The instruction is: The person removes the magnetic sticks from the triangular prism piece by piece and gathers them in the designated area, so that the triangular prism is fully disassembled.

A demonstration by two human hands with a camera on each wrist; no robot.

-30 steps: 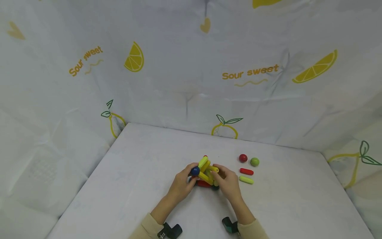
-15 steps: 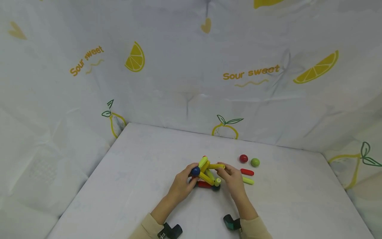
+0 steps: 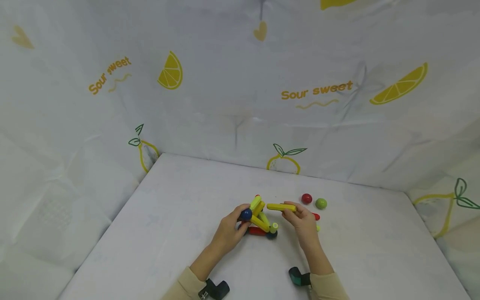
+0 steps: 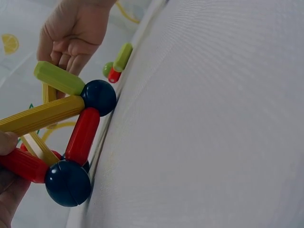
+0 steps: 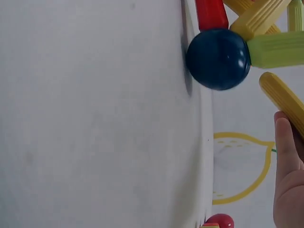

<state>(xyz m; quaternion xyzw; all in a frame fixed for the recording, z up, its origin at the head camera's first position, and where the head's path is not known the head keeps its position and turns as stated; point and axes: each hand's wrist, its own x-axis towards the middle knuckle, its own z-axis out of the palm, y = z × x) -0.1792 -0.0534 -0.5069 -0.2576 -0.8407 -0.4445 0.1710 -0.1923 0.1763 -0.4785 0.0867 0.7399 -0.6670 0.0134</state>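
Observation:
My left hand (image 3: pixel 228 231) holds a magnetic stick-and-ball frame at its left side, by a blue ball (image 3: pixel 246 214) and a red stick (image 4: pixel 23 165). The frame joins yellow, light green and red sticks with dark blue balls (image 4: pixel 69 184); its lower balls are at the table. One light green stick (image 4: pixel 59 77) sticks out from a corner ball (image 5: pixel 218 59), its other end free. My right hand (image 3: pixel 306 227) pinches a loose yellow stick (image 3: pixel 279 206), level and just right of the frame, with a gap between. Part of the frame hides behind my left fingers.
Right of my right hand lie a red ball (image 3: pixel 306 198), a green ball (image 3: pixel 321 203), a red stick (image 3: pixel 316 216) and a light green stick (image 3: pixel 318 228), the sticks partly covered by the hand. Lemon-printed cloth (image 3: pixel 225 137) stands behind the white table (image 3: pixel 168 233).
My right hand has drawn the yellow stick away from the frame, to the right. The left hand and the frame have stayed nearly still.

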